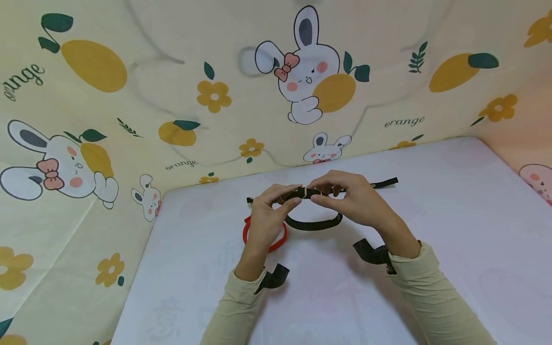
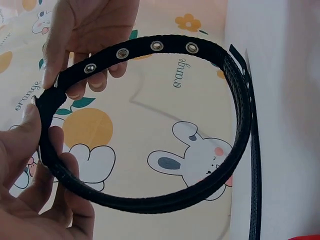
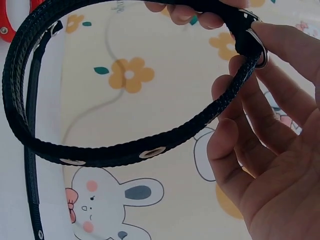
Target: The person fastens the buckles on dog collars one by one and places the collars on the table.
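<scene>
A black dog collar (image 2: 150,204) with metal eyelets hangs as a closed loop between my two hands, above the table. My left hand (image 1: 268,215) pinches it beside the buckle, thumb toward me and fingers behind. On the other side of the metal buckle (image 3: 260,50), my right hand (image 1: 353,200) holds the band between thumb and fingers. In the right wrist view, a D-shaped ring shows by the right thumb. The eyelets (image 2: 157,45) run along the part of the band near the right hand.
A second black strap (image 1: 385,183) lies stretched across the table behind the hands. The red collar (image 1: 278,246) rests on the white table (image 1: 198,268), partly hidden by the left wrist. A patterned cloth wall (image 1: 241,28) rises at the table's far edge.
</scene>
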A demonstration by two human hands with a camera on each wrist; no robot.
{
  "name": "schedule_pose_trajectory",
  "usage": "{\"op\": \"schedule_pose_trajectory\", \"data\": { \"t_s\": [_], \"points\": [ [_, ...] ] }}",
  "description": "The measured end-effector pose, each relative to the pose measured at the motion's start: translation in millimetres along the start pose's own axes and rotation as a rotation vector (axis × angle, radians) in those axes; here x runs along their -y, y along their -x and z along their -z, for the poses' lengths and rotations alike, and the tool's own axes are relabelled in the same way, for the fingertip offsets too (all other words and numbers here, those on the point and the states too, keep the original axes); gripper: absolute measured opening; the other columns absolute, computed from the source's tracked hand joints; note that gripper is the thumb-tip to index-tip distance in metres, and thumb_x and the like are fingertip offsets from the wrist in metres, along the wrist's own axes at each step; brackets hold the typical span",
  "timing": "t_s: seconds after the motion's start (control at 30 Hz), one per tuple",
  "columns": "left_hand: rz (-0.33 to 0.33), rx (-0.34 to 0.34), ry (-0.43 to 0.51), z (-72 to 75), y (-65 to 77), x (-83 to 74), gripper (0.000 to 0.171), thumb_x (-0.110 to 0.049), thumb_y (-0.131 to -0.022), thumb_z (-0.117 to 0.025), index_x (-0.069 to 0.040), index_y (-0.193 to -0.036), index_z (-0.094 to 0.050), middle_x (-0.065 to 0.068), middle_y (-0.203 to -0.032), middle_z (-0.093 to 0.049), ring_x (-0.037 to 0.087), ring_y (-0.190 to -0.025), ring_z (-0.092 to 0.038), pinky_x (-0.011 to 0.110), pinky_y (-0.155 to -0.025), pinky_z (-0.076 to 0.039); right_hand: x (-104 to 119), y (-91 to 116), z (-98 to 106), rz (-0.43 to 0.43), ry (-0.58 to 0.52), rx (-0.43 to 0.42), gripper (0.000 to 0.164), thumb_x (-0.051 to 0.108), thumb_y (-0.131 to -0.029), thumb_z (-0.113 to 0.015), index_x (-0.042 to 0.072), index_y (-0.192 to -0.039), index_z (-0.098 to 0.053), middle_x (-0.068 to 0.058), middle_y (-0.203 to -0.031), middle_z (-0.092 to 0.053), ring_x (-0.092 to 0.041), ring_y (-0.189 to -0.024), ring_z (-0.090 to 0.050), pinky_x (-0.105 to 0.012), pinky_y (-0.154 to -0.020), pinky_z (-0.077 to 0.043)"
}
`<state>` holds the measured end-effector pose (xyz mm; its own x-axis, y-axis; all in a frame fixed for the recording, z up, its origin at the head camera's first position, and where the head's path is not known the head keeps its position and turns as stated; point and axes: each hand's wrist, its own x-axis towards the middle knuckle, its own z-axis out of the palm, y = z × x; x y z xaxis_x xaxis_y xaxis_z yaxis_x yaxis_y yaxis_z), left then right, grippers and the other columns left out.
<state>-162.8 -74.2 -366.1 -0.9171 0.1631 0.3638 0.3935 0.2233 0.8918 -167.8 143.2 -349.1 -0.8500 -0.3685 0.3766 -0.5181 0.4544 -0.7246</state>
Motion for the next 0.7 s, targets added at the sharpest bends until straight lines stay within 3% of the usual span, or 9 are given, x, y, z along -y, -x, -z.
{"op": "schedule_pose_trajectory", "data": {
  "t_s": [0.3, 0.43, 0.7],
  "points": [
    [-0.007, 0.014, -0.009, 0.7, -0.5, -1.4, 0.025, -0.014, -0.085, -0.076, -0.009, -0.11, -0.075, 0.009, -0.1, -0.072, 0.014, -0.091, -0.06, 0.025, -0.081, -0.045, 1.9, -1.1, -1.2, 0.013, -0.007, -0.004, 0.02, 0.026, -0.089, -0.076, 0.025, -0.109, -0.074, 0.011, -0.092, -0.067, -0.006, -0.084, -0.057, -0.023, -0.075, -0.048],
    [0.025, 0.013, -0.009, 0.1, -0.1, -1.1, 0.024, -0.015, -0.087, -0.074, -0.011, -0.11, -0.074, 0.007, -0.103, -0.072, 0.013, -0.092, -0.059, 0.026, -0.081, -0.045, 4.0, -0.9, -2.7, -0.017, 0.012, 0.018, 0.025, 0.029, -0.087, -0.078, 0.023, -0.111, -0.073, 0.01, -0.094, -0.065, -0.007, -0.086, -0.056, -0.024, -0.077, -0.047],
    [0.031, 0.017, -0.022, -1.6, 0.6, -1.2, 0.02, -0.012, -0.091, -0.07, -0.008, -0.11, -0.07, 0.011, -0.103, -0.073, 0.02, -0.097, -0.066, 0.03, -0.086, -0.047, 5.5, -0.8, -3.4, -0.081, 0.066, 0.013, 0.022, 0.031, -0.084, -0.081, 0.024, -0.104, -0.075, 0.01, -0.091, -0.068, -0.009, -0.088, -0.058, -0.035, -0.084, -0.05]
  ]
}}
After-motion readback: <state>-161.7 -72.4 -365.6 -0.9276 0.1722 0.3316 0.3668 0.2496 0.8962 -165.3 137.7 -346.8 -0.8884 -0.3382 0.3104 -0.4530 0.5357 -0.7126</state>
